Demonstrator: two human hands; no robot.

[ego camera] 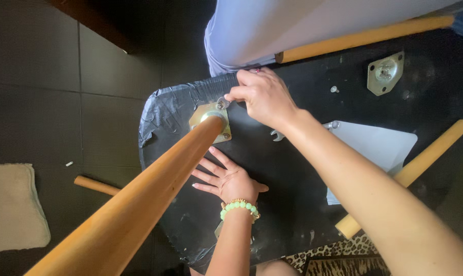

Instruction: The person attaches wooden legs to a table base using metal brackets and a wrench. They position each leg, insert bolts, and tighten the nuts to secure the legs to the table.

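We keep our left hand (pixel 230 181), fingers spread flat, pressed on the black seat underside (pixel 292 204), just below the wooden leg (pixel 139 204). Above it, our right hand (pixel 262 97) pinches a small wrench (pixel 222 103) at the mounting plate (pixel 211 118); turning squarely should avoid slipping.

The long tan wooden leg (pixel 139 199) runs out of the bottom edge. The right hand (pixel 262 97) covers whatever its fingertips pinch at the brass-coloured metal mounting plate (pixel 211 115). The left forearm hides part of a second plate (pixel 217 230).
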